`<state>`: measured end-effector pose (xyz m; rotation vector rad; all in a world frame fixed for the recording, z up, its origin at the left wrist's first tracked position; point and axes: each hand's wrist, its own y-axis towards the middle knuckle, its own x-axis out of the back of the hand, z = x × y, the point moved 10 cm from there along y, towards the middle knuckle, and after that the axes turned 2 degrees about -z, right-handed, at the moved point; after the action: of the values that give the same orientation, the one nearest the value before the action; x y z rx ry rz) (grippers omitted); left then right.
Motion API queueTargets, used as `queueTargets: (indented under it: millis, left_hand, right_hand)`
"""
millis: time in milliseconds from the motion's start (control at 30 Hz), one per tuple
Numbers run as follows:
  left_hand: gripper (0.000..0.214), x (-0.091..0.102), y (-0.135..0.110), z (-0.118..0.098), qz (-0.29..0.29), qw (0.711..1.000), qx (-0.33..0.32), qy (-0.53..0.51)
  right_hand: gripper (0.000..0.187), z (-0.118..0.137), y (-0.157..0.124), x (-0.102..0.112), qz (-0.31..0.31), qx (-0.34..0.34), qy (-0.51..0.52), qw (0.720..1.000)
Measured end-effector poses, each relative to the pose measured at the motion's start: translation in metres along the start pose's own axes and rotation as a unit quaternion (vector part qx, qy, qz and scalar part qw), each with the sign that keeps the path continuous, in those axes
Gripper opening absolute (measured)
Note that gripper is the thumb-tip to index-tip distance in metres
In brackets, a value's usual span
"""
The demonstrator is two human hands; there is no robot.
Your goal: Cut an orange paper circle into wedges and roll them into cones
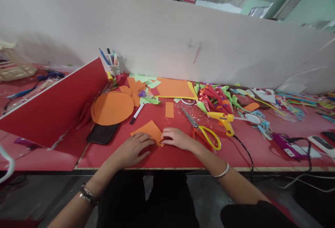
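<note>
A small piece of orange paper (149,129) lies on the red table (170,156) near its front edge. My left hand (133,148) rests flat on the paper's lower left part, fingers stretched out. My right hand (178,138) has its fingers curled and pinches the paper's right edge. Yellow-handled scissors (203,130) lie just right of my right hand. A yellow glue gun (223,120) lies beyond them, its black cord running off the table edge.
A black phone (102,133), an orange paper disc (112,107) and a marker (136,113) lie to the left. A red board (54,105) leans at the left. Orange sheets (174,88), paper cones (214,97) and a pen cup (114,68) stand by the back wall.
</note>
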<state>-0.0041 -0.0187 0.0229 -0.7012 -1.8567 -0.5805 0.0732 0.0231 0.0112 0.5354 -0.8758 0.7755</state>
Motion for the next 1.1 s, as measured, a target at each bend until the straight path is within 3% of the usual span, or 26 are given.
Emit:
queueTargets:
  millis: [233, 400, 567, 700, 867, 1100]
  left_hand:
    - [0.062, -0.007, 0.004, -0.013, -0.015, 0.998, 0.003, 0.058]
    - [0.070, -0.011, 0.006, -0.014, -0.024, 0.997, 0.012, 0.076]
    - [0.071, -0.014, 0.006, -0.012, -0.023, 0.997, 0.020, 0.072]
    - [0.074, -0.015, 0.008, -0.010, -0.016, 0.996, 0.044, 0.076]
    - [0.073, -0.014, 0.010, -0.009, -0.028, 0.994, 0.071, 0.072]
    - [0.071, -0.017, 0.006, -0.007, -0.036, 0.995, 0.061, 0.069]
  right_hand:
    - [0.007, -0.009, 0.000, 0.000, -0.047, -0.042, 0.003, 0.998]
    - [0.018, -0.007, -0.006, 0.003, -0.084, -0.060, 0.022, 0.994]
    - [0.004, -0.002, -0.007, 0.001, -0.090, -0.039, 0.002, 0.995]
    - [0.010, -0.002, -0.013, 0.006, -0.113, -0.028, -0.002, 0.993]
    - [0.022, -0.001, -0.021, 0.007, -0.074, -0.003, -0.016, 0.997]
    - [0.026, 0.012, -0.023, 0.004, -0.066, 0.051, -0.140, 0.987]
